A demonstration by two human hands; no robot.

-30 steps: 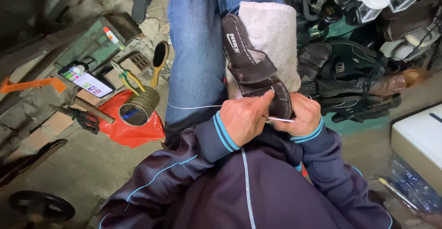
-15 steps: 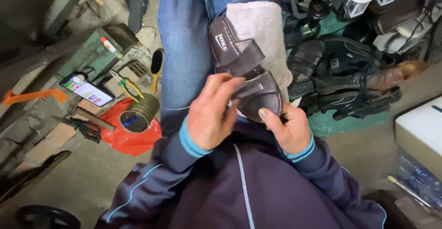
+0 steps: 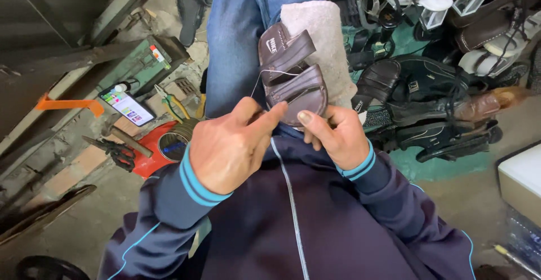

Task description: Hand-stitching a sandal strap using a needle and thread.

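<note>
- Leather sandal point(image 3: 293, 77): dark brown, two broad straps, lying on grey towel point(image 3: 321, 38).
- Left hand point(image 3: 231, 145): fingers pinched narrow on white thread point(image 3: 276, 72).
- Right hand point(image 3: 332, 136): fingers curled, gripping the sandal's near end.

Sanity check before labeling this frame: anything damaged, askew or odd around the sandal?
Nothing looks damaged. A pale thread runs loose across the dark brown sandal, which lies on a grey cloth over the knee, held by the left hand and right hand. Footwear pile alongside looks jumbled.
</note>
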